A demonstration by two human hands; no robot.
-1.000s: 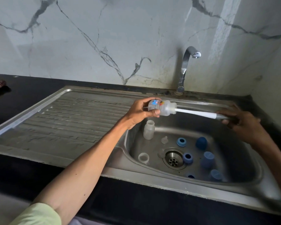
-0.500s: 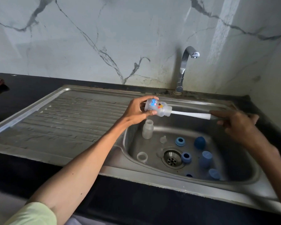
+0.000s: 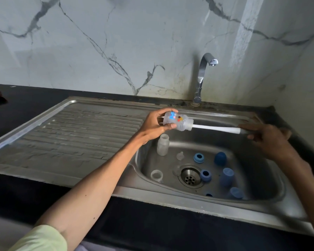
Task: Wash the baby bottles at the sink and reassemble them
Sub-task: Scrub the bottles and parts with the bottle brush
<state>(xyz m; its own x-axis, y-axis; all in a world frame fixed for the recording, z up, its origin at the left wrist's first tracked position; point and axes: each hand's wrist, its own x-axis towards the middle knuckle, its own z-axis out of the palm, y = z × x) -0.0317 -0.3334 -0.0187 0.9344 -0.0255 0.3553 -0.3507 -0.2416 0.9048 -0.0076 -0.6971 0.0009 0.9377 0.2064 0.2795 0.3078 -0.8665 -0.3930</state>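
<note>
The left hand [image 3: 155, 125] holds a clear baby bottle [image 3: 178, 121] above the back edge of the sink basin [image 3: 257, 171], fingers over the top and thumb beneath, curled round its base end. The bottle lies on its side, its long axis running nearly level from 9 o'clock to 3 o'clock, mouth toward 3 o'clock. A white brush handle [image 3: 217, 128] enters that mouth and runs on along the same line to the right hand [image 3: 268, 136], which closes its fingers on the far end. The brush head inside the bottle is hard to make out through the printed plastic, and the handle's tip is hidden under the fingers.

On the basin floor a second clear bottle [image 3: 163, 144] stands upright, mouth up, at 9 o'clock from the drain [image 3: 189, 175]. A third clear bottle [image 3: 156, 175] near the front wall shows mostly its open mouth. A clear teat [image 3: 180, 155] sits at 12 o'clock from the drain. Blue rings [image 3: 199, 158] and blue caps [image 3: 227, 176] lie from 1 to 4 o'clock of it; one ring at the front is partly cut off by the rim. The tap [image 3: 202, 77] rises behind, against the marble wall.
</note>
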